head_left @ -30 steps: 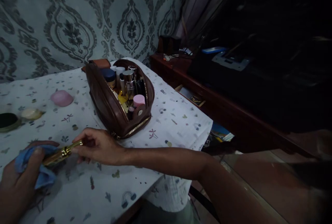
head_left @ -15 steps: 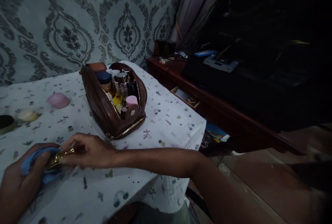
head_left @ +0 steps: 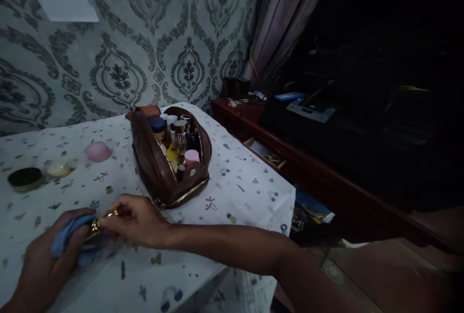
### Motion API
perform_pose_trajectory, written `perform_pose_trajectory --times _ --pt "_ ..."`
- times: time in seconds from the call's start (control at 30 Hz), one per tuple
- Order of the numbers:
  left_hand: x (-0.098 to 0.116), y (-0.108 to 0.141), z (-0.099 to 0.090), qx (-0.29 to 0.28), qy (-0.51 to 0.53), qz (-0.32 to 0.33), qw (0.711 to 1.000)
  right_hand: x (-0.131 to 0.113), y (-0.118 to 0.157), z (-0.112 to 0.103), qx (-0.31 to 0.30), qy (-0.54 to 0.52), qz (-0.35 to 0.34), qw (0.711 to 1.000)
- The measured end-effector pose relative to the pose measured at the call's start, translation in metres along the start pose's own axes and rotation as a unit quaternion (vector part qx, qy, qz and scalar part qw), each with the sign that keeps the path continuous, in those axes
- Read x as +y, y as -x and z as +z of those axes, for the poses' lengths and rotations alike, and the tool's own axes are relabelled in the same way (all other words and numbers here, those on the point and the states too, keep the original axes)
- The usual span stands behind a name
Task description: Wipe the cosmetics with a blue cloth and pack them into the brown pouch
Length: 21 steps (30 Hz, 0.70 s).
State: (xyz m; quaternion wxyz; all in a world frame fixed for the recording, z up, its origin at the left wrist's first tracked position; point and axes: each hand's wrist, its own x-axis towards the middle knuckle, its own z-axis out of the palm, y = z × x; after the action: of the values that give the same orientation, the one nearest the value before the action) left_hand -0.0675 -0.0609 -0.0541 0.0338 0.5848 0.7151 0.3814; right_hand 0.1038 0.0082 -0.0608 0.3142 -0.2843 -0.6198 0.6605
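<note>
My left hand (head_left: pixel 45 262) is closed on a folded blue cloth (head_left: pixel 65 236), which wraps one end of a small shiny gold object (head_left: pixel 96 226). With bent fingers, my right hand (head_left: pixel 143 221) grips the other end of that object, just above the printed tablecloth. Fingers and cloth cover much of the gold object, so its exact kind is unclear. Beyond my right hand sits a brown cosmetic bag (head_left: pixel 152 168), unzipped and full of jars and bottles. A pink rounded item (head_left: pixel 97 151), a cream-coloured piece (head_left: pixel 59 170) and a dark-topped round container (head_left: pixel 25 179) lie on the left.
The white patterned tablecloth (head_left: pixel 232 202) hangs over the table's front and right edges. To the right stands a dark red desk (head_left: pixel 232 112) with a partly open drawer (head_left: pixel 266 153). Patterned wallpaper (head_left: pixel 119 76) and a curtain (head_left: pixel 271 28) are behind.
The view has tilted up and swung left, so everything sits lower and further right. Both hands still hold the cloth and gold object, in much the same pose.
</note>
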Motion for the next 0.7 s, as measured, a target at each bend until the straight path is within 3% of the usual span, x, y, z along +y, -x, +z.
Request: perform_pose_trajectory --times 0.1,0.23,0.4,0.57,0.7 --pt "0.016 0.001 -0.004 -0.033 0.065 -0.055 0.996 -0.002 0.001 0.000 -0.013 -0.011 -0.001 1.000" --pt "0.021 -0.005 -0.007 -0.059 0.115 -0.083 0.988 -0.012 0.006 -0.002 -0.008 0.059 -0.077 0.995" --pt "0.020 -0.010 -0.009 -0.066 0.145 -0.123 0.980 -0.015 0.011 -0.004 -0.020 0.202 -0.181 0.962" --pt "0.016 -0.013 -0.012 -0.096 0.139 -0.155 0.973 -0.013 0.013 -0.005 -0.043 0.289 -0.210 0.933" --pt "0.017 -0.015 -0.014 -0.087 0.126 -0.187 0.970 -0.011 0.012 -0.005 -0.039 0.310 -0.245 0.918"
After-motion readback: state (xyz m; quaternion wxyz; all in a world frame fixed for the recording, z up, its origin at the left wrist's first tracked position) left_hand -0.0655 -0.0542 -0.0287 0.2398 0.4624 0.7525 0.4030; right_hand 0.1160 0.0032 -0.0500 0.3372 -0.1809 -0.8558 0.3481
